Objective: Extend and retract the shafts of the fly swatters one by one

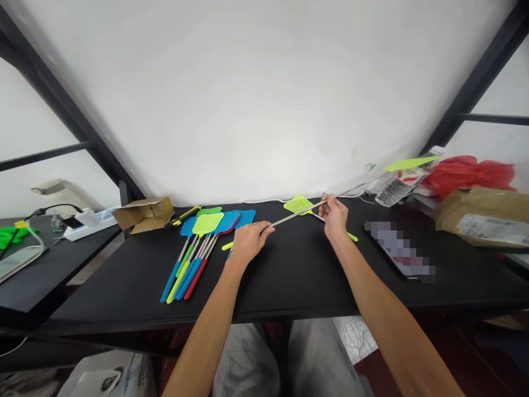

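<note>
"How many held?"
"One lime mesh-headed fly swatter (295, 214), above the black table's (289, 286) middle; the left hand (249, 241) and right hand (335, 216) pinch its metal rod between fingers."
"Around it?"
"One matching lime swatter (298, 204), partly blocked by the right hand; a multicoloured swatter pile (209, 224), overlapped past counting, leftward; one open cardboard box (142, 212), back-left corner."

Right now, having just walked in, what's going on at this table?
Someone is holding a yellow-green fly swatter with both hands: the left hand near its handle end, the right hand farther along the metal shaft. Its head points off to the right. A second yellow-green swatter lies on the black table beyond the hands, and a group of mixed-colour swatters lies to the left.
</note>
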